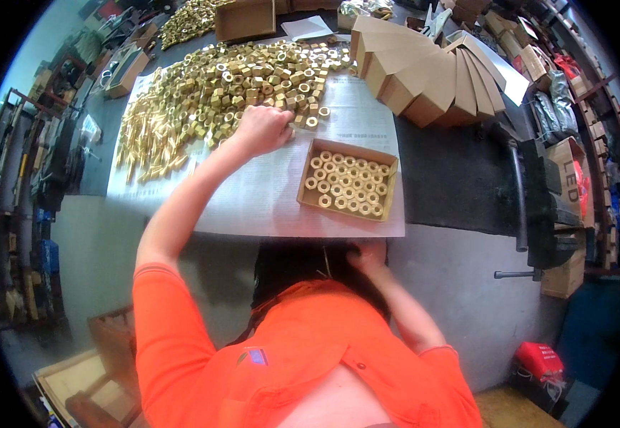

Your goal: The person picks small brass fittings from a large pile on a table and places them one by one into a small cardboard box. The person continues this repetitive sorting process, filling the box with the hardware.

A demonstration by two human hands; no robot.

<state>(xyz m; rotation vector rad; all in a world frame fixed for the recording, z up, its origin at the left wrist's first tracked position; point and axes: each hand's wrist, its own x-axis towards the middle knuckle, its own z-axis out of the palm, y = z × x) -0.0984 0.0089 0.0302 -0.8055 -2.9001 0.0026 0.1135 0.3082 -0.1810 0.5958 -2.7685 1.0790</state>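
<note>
1. The dark table [438, 185] stretches out ahead, the largest thing here.
2. A printed paper sheet [253, 210] covers much of it, reaching the near edge.
3. On the sheet's far part spreads a heap of brass nuts [260, 75], loosely piled and facing every way.
4. To the heap's right, on the table, a fan of brown cardboard boxes [424, 78] lies overlapping in a curve.
5. At the heap's left, slim brass pieces [149, 139] lie in a long, loose drift, some running in among the nuts.
6. An open cardboard box [360, 153] sits slightly turned on the right of the sheet, near its front edge.
7. The left hand [263, 128] is at the near edge of the heap, fingers curled in; whether they grip a nut I cannot tell.
8. The right hand [368, 258] is low, below the table's near edge, in shadow; I cannot tell whether it is closed or holding anything.
9. Smallest are the single nuts: those inside the box [349, 182] lie flat in close rows, holes upward.
</note>
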